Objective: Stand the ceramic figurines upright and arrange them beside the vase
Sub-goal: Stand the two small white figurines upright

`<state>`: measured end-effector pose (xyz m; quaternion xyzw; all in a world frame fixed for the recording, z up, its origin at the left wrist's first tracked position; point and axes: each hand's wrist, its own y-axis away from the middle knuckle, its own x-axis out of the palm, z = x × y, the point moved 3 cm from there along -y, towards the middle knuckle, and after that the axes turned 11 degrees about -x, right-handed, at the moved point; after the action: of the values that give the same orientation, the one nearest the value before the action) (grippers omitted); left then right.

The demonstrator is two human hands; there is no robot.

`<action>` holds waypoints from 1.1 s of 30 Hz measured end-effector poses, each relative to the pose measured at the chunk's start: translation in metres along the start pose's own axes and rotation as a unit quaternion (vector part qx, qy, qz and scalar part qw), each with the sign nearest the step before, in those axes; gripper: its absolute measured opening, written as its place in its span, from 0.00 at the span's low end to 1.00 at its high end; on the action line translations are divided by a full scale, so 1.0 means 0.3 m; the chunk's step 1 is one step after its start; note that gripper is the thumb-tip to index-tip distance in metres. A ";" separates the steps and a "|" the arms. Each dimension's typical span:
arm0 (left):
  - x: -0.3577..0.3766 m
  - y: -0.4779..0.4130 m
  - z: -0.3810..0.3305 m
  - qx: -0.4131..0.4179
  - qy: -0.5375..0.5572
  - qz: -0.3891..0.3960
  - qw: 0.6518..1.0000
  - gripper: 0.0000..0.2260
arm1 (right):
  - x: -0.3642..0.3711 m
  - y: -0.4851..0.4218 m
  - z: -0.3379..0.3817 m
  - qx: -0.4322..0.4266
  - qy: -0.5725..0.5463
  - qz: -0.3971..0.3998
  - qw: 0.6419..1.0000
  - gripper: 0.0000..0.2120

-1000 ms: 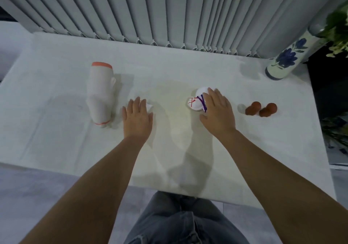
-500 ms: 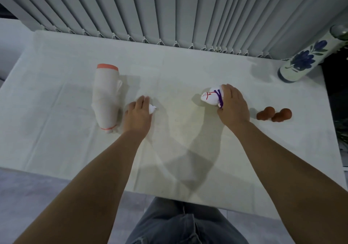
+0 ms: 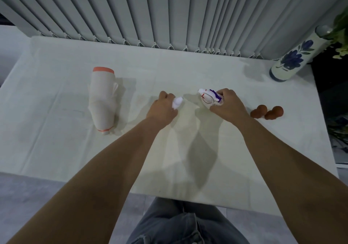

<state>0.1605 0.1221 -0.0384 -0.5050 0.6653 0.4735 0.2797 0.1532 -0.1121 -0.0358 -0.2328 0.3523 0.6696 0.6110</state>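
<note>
My left hand (image 3: 163, 108) is closed around a small plain white figurine (image 3: 177, 102) that pokes out past the fingers, just above the table. My right hand (image 3: 227, 106) grips a white figurine with red and purple markings (image 3: 207, 96), tilted and lifted off the cloth. A large white figurine with orange bands (image 3: 103, 97) lies on its side at the left. Two small brown figurines (image 3: 267, 112) lie on the table to the right of my right hand. The tall white vase with blue flowers (image 3: 292, 58) stands at the far right corner.
The table (image 3: 56, 149) is covered with a white cloth. Grey vertical blinds (image 3: 169, 12) hang along its far edge. Green leaves (image 3: 340, 36) rise from the vase at the right edge. My jeans show below the table's near edge.
Both hands went from resting flat on the small figurines to closing around them and lifting them slightly. The marked figurine is now tilted up in my right hand.
</note>
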 end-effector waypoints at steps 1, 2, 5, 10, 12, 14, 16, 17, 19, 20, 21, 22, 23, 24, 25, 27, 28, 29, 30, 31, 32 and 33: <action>0.008 -0.002 -0.013 -0.001 -0.014 0.023 1.000 0.18 | -0.003 0.005 -0.004 -0.001 -0.006 0.002 1.000 0.26; 0.014 -0.005 -0.025 0.000 -0.026 0.041 0.999 0.18 | -0.005 0.008 -0.013 -0.001 -0.010 0.004 1.000 0.26; 0.027 -0.013 -0.053 0.003 -0.056 0.066 0.996 0.18 | -0.011 0.031 -0.029 -0.003 -0.006 0.000 1.000 0.24; 0.038 -0.026 -0.080 -0.002 -0.103 0.065 0.993 0.20 | -0.016 0.051 -0.037 -0.018 0.029 -0.004 0.999 0.23; 0.040 -0.026 -0.084 -0.001 -0.102 0.058 0.993 0.20 | -0.016 0.057 -0.036 -0.025 0.037 -0.013 0.999 0.22; 0.039 -0.022 -0.084 0.000 -0.093 0.052 0.994 0.19 | -0.015 0.060 -0.031 -0.038 0.052 -0.019 0.998 0.21; 0.037 -0.016 -0.081 0.004 -0.081 0.042 0.996 0.18 | -0.015 0.059 -0.023 -0.055 0.082 -0.019 0.995 0.21; 0.035 -0.012 -0.079 0.005 -0.072 0.035 0.997 0.18 | -0.016 0.059 -0.020 -0.063 0.100 -0.019 0.993 0.21; 0.028 -0.003 -0.076 0.006 -0.049 0.022 0.999 0.19 | -0.018 0.056 -0.015 -0.080 0.145 -0.023 0.986 0.21; 0.024 0.003 -0.074 0.004 -0.038 0.014 0.999 0.19 | -0.019 0.056 -0.013 -0.091 0.166 -0.030 0.981 0.22; 0.019 0.008 -0.071 0.001 -0.029 0.006 1.000 0.19 | -0.020 0.057 -0.009 -0.104 0.184 -0.037 0.977 0.23; 0.015 0.015 -0.068 -0.002 -0.021 -0.002 1.000 0.18 | -0.019 0.057 -0.007 -0.117 0.199 -0.044 0.972 0.24; 0.012 0.021 -0.064 -0.004 -0.016 -0.008 1.000 0.18 | -0.017 0.057 -0.005 -0.123 0.217 -0.048 0.967 0.25; 0.012 0.026 -0.059 -0.006 -0.011 -0.011 1.000 0.17 | -0.016 0.056 -0.004 -0.123 0.234 -0.049 0.963 0.26; 0.012 0.031 -0.054 -0.008 -0.007 -0.011 1.000 0.17 | -0.015 0.055 -0.006 -0.118 0.248 -0.050 0.960 0.26; 0.013 0.035 -0.050 -0.009 0.004 -0.006 1.000 0.16 | -0.023 0.048 -0.008 -0.105 0.262 -0.054 0.958 0.23; 0.012 0.036 -0.051 -0.009 0.006 -0.004 1.000 0.15 | -0.028 0.044 -0.009 -0.102 0.263 -0.053 0.958 0.21; 0.010 0.036 -0.052 -0.007 0.005 -0.003 1.000 0.15 | -0.034 0.040 -0.008 -0.104 0.260 -0.047 0.959 0.20; 0.008 0.035 -0.056 -0.005 0.003 -0.005 1.000 0.15 | -0.041 0.036 -0.008 -0.110 0.255 -0.039 0.960 0.19; 0.006 0.032 -0.061 -0.002 0.001 -0.007 1.000 0.15 | -0.048 0.033 -0.008 -0.117 0.250 -0.031 0.961 0.20; 0.003 0.027 -0.066 0.003 -0.001 -0.011 1.000 0.15 | -0.055 0.029 -0.009 -0.124 0.248 -0.024 0.960 0.20; 0.001 0.022 -0.072 0.006 -0.002 -0.015 1.000 0.15 | -0.062 0.027 -0.010 -0.130 0.250 -0.020 0.959 0.20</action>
<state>0.1565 0.1025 -0.0279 -0.5117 0.6601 0.4664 0.2912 0.1476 -0.1267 -0.0224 -0.4772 0.3995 0.6176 0.4809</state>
